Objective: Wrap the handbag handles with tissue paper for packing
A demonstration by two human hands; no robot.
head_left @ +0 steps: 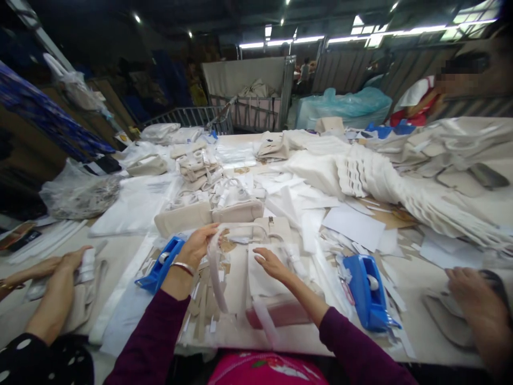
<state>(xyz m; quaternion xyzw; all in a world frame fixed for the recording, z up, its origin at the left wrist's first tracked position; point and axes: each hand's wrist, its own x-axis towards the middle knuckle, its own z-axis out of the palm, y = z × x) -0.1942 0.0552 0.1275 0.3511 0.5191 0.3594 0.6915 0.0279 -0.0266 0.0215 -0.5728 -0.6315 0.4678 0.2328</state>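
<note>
A pale beige handbag (234,272) lies in front of me, its handles wrapped in white film. My left hand (196,246) is closed around one wrapped handle (216,272) at the bag's left side. A white sheet of paper (260,280) rests over the bag's body, whose lower side (280,311) looks pinkish. My right hand (272,264) lies on the upper part of this sheet with its fingers stretched out; whether they also pinch its edge is hard to see. A flap with a metal clasp (271,220) shows just beyond the bag.
Blue tape dispensers stand on the left (162,264) and right (366,291). Beyond are more beige bags (236,211), loose paper (355,227) and a stack of white wavy-edged material (360,166). Co-workers' hands are at the far left (60,272) and far right (476,305).
</note>
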